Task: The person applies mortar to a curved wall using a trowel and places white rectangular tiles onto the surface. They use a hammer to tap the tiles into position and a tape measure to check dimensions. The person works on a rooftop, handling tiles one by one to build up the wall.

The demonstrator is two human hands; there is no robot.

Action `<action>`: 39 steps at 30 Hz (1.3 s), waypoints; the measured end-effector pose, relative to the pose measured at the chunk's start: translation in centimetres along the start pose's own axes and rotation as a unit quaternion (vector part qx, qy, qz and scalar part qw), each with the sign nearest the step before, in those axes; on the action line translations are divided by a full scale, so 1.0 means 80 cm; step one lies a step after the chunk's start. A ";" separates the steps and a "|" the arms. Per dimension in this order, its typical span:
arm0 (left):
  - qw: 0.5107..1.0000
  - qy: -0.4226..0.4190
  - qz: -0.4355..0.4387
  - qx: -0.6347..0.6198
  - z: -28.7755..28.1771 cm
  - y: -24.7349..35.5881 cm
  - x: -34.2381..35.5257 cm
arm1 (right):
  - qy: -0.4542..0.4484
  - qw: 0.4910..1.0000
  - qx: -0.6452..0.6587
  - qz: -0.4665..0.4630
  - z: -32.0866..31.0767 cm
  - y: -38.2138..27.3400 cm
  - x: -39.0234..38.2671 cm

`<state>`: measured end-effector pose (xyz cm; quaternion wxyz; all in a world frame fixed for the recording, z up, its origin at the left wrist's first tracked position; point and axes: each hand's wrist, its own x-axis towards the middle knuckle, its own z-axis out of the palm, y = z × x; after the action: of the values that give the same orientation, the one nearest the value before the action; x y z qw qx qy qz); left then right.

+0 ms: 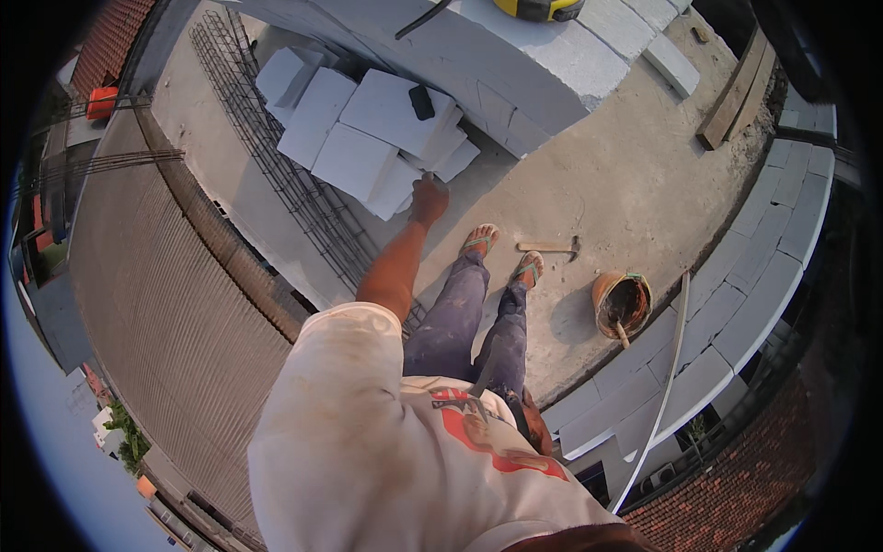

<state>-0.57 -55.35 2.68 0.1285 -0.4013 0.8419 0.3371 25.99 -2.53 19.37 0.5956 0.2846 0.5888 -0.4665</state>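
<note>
My left hand point(430, 199) reaches out to the near corner of a stack of white blocks point(354, 175). Its fingers are curled closed, and whatever they may hold is too small to make out. A dark phone-like object point(421, 102) lies on top of the stack. Down by my hip, my right hand point(535, 425) is mostly hidden behind the shirt, so its fingers do not show. A thin grey strip point(485, 373) crosses in front of my trousers close to that hand; its kind is unclear.
A hammer point(550, 247) lies on the concrete beside my feet. Right of it stands a mortar-stained bucket point(622, 304) with a handle sticking out. A white block wall point(515, 69) carries a yellow-black tape measure point(543, 8). Rebar cages point(267, 147) lie left; planks point(736, 92) far right.
</note>
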 end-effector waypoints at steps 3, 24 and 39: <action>0.996 0.071 -0.040 0.019 -0.022 0.054 0.082 | 0.016 0.980 -0.191 0.047 0.039 -0.095 -0.005; 0.951 0.214 0.212 0.071 -0.044 0.023 0.226 | 0.007 0.954 -0.263 0.142 0.047 -0.166 0.017; 0.969 0.182 -0.151 0.066 -0.131 -0.170 0.184 | -0.014 0.977 -0.187 0.102 0.065 -0.126 0.045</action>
<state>0.85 -77.16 -3.03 0.0485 -0.5693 0.8011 0.1782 18.80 -12.04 18.74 0.6905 0.2204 0.6254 -0.2892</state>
